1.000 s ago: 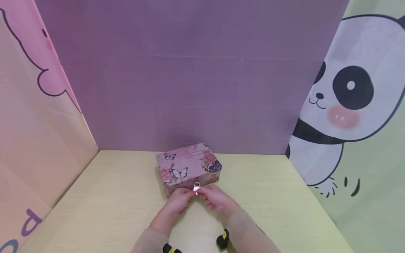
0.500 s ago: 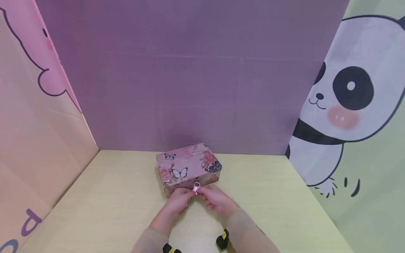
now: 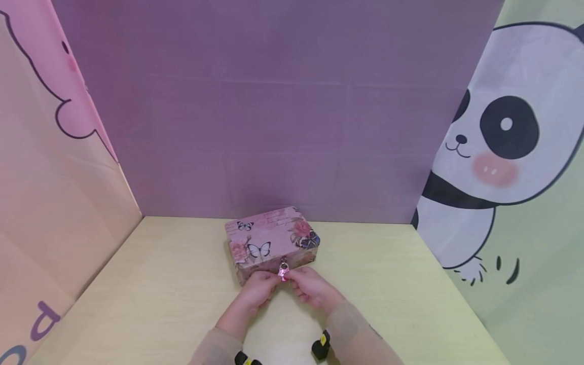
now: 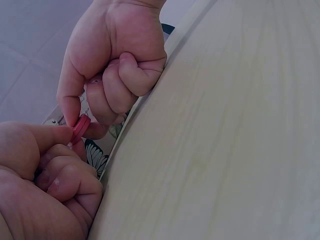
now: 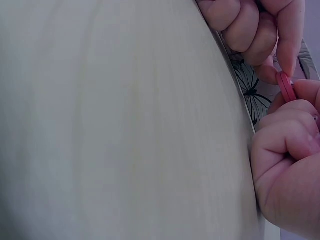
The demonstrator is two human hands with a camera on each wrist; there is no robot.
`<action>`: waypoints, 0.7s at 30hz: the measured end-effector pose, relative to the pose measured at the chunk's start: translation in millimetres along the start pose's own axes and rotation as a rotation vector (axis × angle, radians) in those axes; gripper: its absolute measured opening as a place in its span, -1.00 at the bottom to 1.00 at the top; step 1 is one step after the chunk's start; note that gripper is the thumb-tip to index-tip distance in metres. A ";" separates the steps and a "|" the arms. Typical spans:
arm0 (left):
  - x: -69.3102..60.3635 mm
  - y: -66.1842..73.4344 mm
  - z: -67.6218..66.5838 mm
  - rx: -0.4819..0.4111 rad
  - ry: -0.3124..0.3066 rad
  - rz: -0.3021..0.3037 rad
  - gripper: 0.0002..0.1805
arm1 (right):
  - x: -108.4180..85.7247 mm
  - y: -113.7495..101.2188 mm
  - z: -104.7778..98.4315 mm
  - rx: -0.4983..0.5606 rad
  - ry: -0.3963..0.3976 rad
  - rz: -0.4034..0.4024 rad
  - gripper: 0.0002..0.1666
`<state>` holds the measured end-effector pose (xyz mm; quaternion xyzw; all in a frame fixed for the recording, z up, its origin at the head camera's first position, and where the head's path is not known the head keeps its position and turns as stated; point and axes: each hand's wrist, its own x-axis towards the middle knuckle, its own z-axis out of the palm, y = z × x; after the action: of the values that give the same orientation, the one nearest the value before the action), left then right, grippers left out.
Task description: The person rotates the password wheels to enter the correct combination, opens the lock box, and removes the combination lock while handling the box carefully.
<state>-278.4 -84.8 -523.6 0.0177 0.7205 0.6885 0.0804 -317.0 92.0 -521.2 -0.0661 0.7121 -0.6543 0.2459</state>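
Note:
A pink box (image 3: 271, 235) printed with butterflies and flowers sits closed on the table, turned slightly. At its front hangs a small shiny pink padlock (image 3: 283, 272), which looks red in the left wrist view (image 4: 80, 128) and the right wrist view (image 5: 285, 87). My left hand (image 3: 261, 290) pinches the padlock's left side between thumb and finger. From the other side my right hand (image 3: 315, 288) pinches it too. The remaining fingers of both hands are curled. Fingertips cover part of the padlock.
The pale wooden table (image 3: 388, 284) meets a purple backdrop (image 3: 283, 111) just behind the box. A panel with a pink figure stands at the left, and a panda panel (image 3: 538, 228) at the right. Black and yellow straps show near both wrists.

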 end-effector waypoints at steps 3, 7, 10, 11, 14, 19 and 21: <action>0.4 -0.2 0.1 -0.002 -0.001 0.001 -0.71 | 0.6 0.1 -0.1 0.000 -0.005 -0.003 -0.73; 0.6 -1.0 0.0 -0.001 -0.003 0.003 -0.71 | 1.2 0.7 -0.3 -0.002 -0.008 -0.003 -0.71; 0.7 -1.9 -0.1 0.001 -0.004 0.008 -0.71 | 1.4 1.5 -0.2 -0.005 -0.009 0.005 -0.70; 0.9 -2.0 -0.1 0.000 -0.002 0.006 -0.71 | 1.3 1.5 -0.2 -0.004 -0.010 0.005 -0.70; 1.3 -2.1 -0.4 0.007 0.001 0.005 -0.70 | 1.5 1.8 -1.1 0.004 -0.011 0.007 -0.70; 2.3 -1.0 -0.3 0.005 0.004 -0.004 -0.71 | 0.5 0.3 -7.0 0.042 0.001 0.011 -0.70; 2.4 -0.5 -0.2 0.002 0.003 -0.003 -0.71 | -0.7 -0.8 -10.7 0.050 0.012 0.014 -0.71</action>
<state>-280.8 -84.7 -524.3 0.0158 0.7214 0.6876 0.0806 -321.3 101.8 -520.0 -0.0510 0.6974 -0.6705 0.2478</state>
